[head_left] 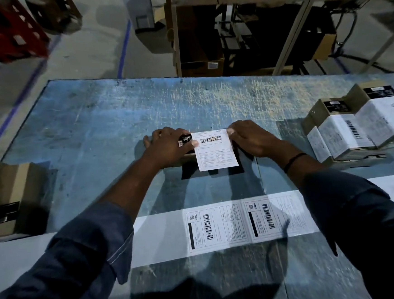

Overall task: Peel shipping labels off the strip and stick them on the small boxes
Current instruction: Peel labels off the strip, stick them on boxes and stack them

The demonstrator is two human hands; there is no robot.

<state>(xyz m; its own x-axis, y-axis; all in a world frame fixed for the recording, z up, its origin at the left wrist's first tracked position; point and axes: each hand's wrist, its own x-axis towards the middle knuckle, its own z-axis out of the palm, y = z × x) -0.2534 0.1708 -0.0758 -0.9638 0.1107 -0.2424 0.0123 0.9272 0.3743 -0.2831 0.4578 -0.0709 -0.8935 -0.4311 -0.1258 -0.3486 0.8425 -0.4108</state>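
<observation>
Sticking a label (pixel 216 149) on the box (pixel 185 139), mid-table, as I watch by head camera.
From here I see the left hand (pixel 167 147) grasping the box's left end, fingers curled over it and thumb pressing the label's left edge. The right hand (pixel 252 140) curls its fingers on the label's right edge. The label's near end overhangs the box. The strip (pixel 221 227) lies across the table (pixel 95 133) under both forearms, two labels showing. Labelled boxes (pixel 354 127) sit far right.
</observation>
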